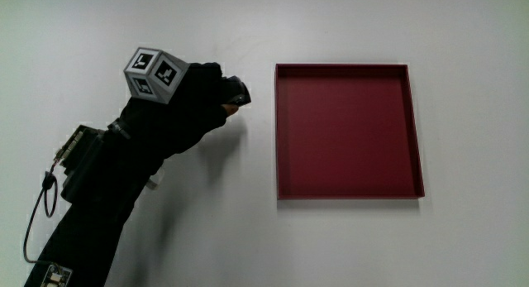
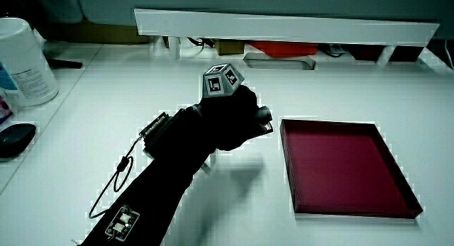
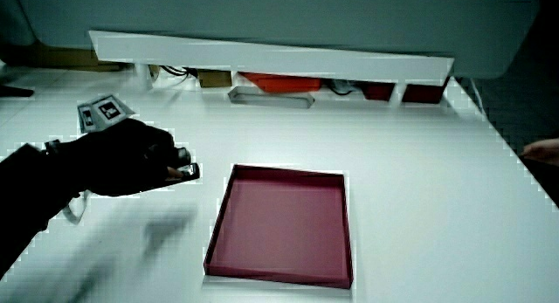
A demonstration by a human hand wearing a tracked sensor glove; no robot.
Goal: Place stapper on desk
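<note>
Main view: hand [image 1: 186, 97] at upper left of centre, fingers curled around the dark stapler [image 1: 238, 93], held above bare white table [image 1: 248, 237] just beside the empty red tray [image 1: 347, 196]. Both side views suggest the stapler [image 2: 264, 122] is airborne. Risk, judged: release too near the tray rim could land it inside or tipped.

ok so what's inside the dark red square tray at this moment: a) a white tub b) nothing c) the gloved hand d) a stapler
b: the dark red square tray shows only its bare floor in all views, while the black gloved hand is beside it over the white table, its fingers curled on a small dark stapler.
</note>
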